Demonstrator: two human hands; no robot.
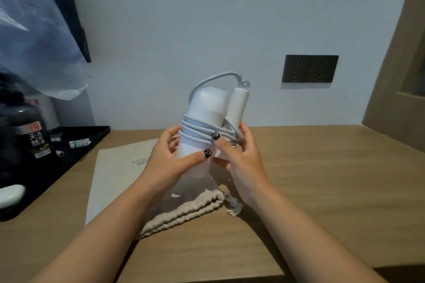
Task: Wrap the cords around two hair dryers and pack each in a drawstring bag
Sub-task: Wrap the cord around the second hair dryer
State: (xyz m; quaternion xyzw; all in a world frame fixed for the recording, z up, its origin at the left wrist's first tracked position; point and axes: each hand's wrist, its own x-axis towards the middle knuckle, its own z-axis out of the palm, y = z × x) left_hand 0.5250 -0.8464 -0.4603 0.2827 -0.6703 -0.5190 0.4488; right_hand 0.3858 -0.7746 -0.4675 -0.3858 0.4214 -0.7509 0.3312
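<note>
Light brown wood-grain table (322, 179) against a pale wall, flat beige cloth drawstring bag (119, 167) lying on it, bunched beige drawstring bag (184, 211) just in front, black rectangular tray (76, 145) at the left edge

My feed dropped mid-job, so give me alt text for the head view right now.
Both hands hold a white hair dryer upright above a wooden table, its grey cord coiled several times around the body; the left hand and right hand grip it from either side. A beige drawstring bag lies flat beneath, with a black tray at left.
</note>
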